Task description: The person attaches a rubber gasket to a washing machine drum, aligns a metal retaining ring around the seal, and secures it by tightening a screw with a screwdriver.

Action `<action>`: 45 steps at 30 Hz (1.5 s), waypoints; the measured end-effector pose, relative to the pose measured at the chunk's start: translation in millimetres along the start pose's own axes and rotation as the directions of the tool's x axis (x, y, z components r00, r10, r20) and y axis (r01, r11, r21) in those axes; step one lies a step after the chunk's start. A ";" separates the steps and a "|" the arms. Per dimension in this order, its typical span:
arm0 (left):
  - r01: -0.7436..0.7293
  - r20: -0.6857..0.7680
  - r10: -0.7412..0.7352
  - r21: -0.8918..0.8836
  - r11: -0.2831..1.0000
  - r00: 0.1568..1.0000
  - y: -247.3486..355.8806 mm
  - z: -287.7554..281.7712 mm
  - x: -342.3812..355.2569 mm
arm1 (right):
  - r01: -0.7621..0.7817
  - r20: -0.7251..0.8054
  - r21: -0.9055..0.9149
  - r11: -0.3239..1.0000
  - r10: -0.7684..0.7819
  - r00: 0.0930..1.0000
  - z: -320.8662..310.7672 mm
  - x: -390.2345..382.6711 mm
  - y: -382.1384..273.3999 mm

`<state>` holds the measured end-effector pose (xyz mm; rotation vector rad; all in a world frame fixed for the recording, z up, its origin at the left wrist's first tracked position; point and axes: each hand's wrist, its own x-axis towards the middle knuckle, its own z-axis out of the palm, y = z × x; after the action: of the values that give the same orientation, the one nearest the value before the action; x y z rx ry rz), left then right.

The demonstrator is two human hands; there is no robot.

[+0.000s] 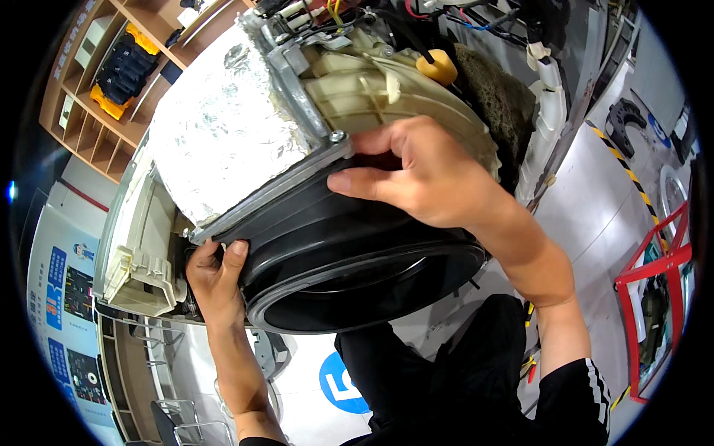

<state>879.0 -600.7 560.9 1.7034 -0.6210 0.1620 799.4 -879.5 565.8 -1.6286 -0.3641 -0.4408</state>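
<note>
In front of me is an opened-up washing machine with a black rubber door gasket (349,234), its round mouth tilted down toward me. A foil-wrapped housing (223,119) lies above it, edged by a grey metal flange (279,182) that meets the rubber. My left hand (216,275) grips the gasket's left end, thumb at the front, other fingers partly hidden. At the flange's right corner, beside a bolt (338,137), my right hand (416,175) presses its thumb on the rubber while its index finger reaches behind the corner. Behind them sits the cream plastic tub (394,97).
Wires (476,22) and a yellow round part (437,67) sit at the machine's top. A cream plastic drawer housing (145,275) stands left. On the right floor are a red-framed stand (639,297) and striped tape (621,160). Shelves (111,82) stand far left.
</note>
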 end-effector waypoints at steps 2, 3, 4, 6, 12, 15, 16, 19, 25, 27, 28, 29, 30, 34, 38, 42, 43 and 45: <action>0.006 0.019 -0.006 -0.020 1.000 1.000 1.0 -2.3 1.6 | 0.018 0.067 0.266 0.964 -0.037 0.997 -3.3 -0.6 -6.2; 0.006 0.039 -0.005 -0.033 0.999 0.999 1.5 -4.7 3.6 | -0.018 0.034 0.172 0.985 0.012 0.999 -0.5 3.5 -6.5; 0.015 0.040 -0.013 -0.037 0.999 0.999 1.8 -7.0 4.4 | -0.070 0.029 0.226 0.972 0.065 0.997 -0.5 1.7 -8.6; 0.013 0.024 -0.011 -0.054 0.998 1.000 1.4 -9.8 4.9 | -0.126 0.039 0.337 0.933 0.120 0.992 -1.8 -2.9 -11.2; -0.075 -0.052 0.072 -0.048 0.996 0.996 -1.2 -3.3 6.3 | -0.295 0.136 0.428 0.854 0.262 0.956 -10.3 2.1 -11.2; -0.139 -0.070 0.134 -0.062 0.988 0.988 -1.2 -1.8 7.9 | -0.311 0.164 0.395 0.864 0.267 0.950 -14.2 3.2 -11.4; -0.080 -0.025 0.078 -0.066 0.995 0.997 0.6 -4.7 8.7 | -0.320 0.156 0.384 0.866 0.281 0.947 -14.5 3.4 -11.1; -0.023 0.033 0.025 -0.065 0.998 0.999 2.5 -9.3 10.3 | -0.347 0.203 0.391 0.853 0.288 0.936 -18.7 3.8 -9.1; -0.032 0.047 0.037 -0.108 0.994 0.998 2.5 -9.1 12.0 | -0.321 0.244 0.519 0.792 0.222 0.944 -29.3 0.4 1.4; -0.024 0.064 0.031 -0.108 0.994 0.997 3.0 -10.4 13.7 | -0.339 0.247 0.559 0.757 0.238 0.939 -31.8 1.2 3.6; -0.015 0.073 0.022 -0.099 0.995 0.997 3.4 -11.7 14.5 | -0.341 0.245 0.546 0.765 0.243 0.939 -32.2 2.2 4.0; -0.002 0.061 0.007 -0.081 0.997 0.998 3.2 -12.5 14.7 | -0.329 0.261 0.568 0.754 0.214 0.941 -32.1 3.2 4.1; 0.000 0.065 0.005 -0.073 0.997 0.998 2.8 -13.2 14.7 | -0.345 0.244 0.488 0.802 0.254 0.936 -32.3 4.7 3.4; -0.026 0.056 0.031 -0.094 0.995 0.998 -2.3 -13.3 14.5 | -0.388 0.238 0.309 0.869 0.324 0.916 -34.8 10.7 -5.0; -0.042 0.034 0.047 -0.125 0.991 0.998 -5.6 -12.6 15.8 | -0.435 0.212 0.273 0.858 0.388 0.897 -31.7 8.1 -15.6; -0.029 0.026 0.033 -0.141 0.990 0.999 -7.1 -11.9 15.1 | -0.549 0.174 0.319 0.772 0.522 0.835 -27.6 7.5 -21.7; -0.034 0.028 0.038 -0.122 0.992 0.999 -7.7 -12.2 15.5 | -0.558 0.151 0.350 0.752 0.543 0.826 -25.6 8.6 -21.7; -0.049 0.040 0.055 -0.127 0.991 0.998 -9.5 -12.8 15.3 | -0.552 0.155 0.418 0.722 0.542 0.826 -23.4 9.4 -22.8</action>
<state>899.4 -592.4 562.3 1.5737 -0.6942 0.1203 795.0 -900.6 592.1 -1.2033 0.0237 0.1189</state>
